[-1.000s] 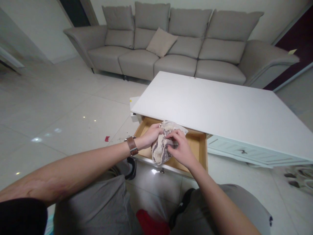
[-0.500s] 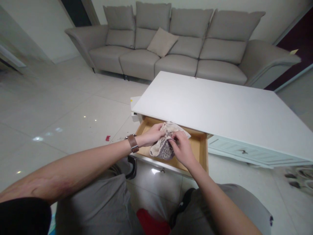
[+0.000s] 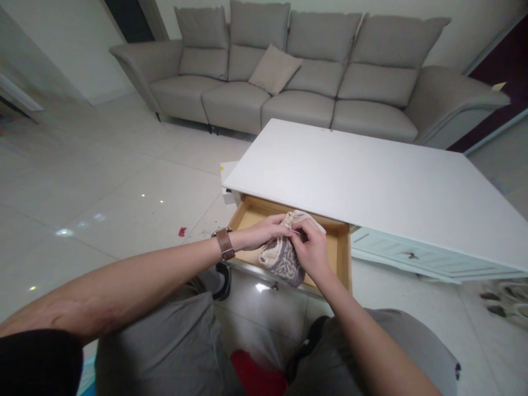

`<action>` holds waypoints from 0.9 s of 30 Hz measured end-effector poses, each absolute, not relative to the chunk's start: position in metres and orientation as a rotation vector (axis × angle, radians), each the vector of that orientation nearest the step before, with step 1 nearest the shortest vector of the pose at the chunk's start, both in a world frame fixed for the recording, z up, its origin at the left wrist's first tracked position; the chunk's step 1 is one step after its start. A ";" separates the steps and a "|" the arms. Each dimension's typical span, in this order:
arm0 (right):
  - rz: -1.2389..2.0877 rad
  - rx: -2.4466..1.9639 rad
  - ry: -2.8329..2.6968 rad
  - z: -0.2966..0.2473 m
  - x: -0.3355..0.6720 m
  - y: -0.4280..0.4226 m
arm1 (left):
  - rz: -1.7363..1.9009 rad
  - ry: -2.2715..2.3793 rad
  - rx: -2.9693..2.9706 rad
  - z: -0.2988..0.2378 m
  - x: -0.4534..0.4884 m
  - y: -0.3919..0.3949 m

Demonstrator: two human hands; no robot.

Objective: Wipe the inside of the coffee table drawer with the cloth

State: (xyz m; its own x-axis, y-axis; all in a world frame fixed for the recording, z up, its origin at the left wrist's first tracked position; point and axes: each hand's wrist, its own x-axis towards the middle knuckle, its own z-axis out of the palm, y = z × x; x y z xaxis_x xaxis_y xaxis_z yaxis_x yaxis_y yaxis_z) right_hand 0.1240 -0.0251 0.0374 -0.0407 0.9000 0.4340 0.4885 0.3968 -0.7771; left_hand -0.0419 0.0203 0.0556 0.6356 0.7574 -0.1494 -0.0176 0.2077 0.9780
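Observation:
A patterned cream and grey-brown cloth (image 3: 284, 261), bunched up, hangs over the open wooden drawer (image 3: 247, 212). My left hand (image 3: 268, 231), with a brown-strapped watch on its wrist, is closed on the cloth's upper left side. From the right, my right hand (image 3: 309, 245) pinches the cloth near its top, its fingertips close to those of the left hand. A paler flap of the cloth sticks out behind the right hand. Folds and fingers hide how the cloth is gathered.
The drawer belongs to a white coffee table (image 3: 363, 176); a second drawer front (image 3: 408, 256) is shut on its right. Behind stands a grey sofa (image 3: 235, 102) with a beige cushion (image 3: 275, 70). A small red scrap (image 3: 182, 231) lies on the tiled floor.
The cloth has shifted slightly right and toward me, its lower end hanging further down. My left hand has moved right, up against the right hand's fingers.

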 end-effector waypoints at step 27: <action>1.399 -1.427 -1.308 0.033 0.144 -0.017 | 0.537 0.836 1.782 0.084 -0.109 0.064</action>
State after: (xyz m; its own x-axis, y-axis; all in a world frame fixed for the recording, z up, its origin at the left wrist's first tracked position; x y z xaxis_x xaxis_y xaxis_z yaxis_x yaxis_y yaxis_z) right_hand 0.1439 -0.0169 0.0333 -0.1121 0.9666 -0.2305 0.1653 -0.2106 -0.9635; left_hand -0.1091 0.0644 0.0840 0.6555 0.7546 -0.0317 0.2856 -0.2087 0.9354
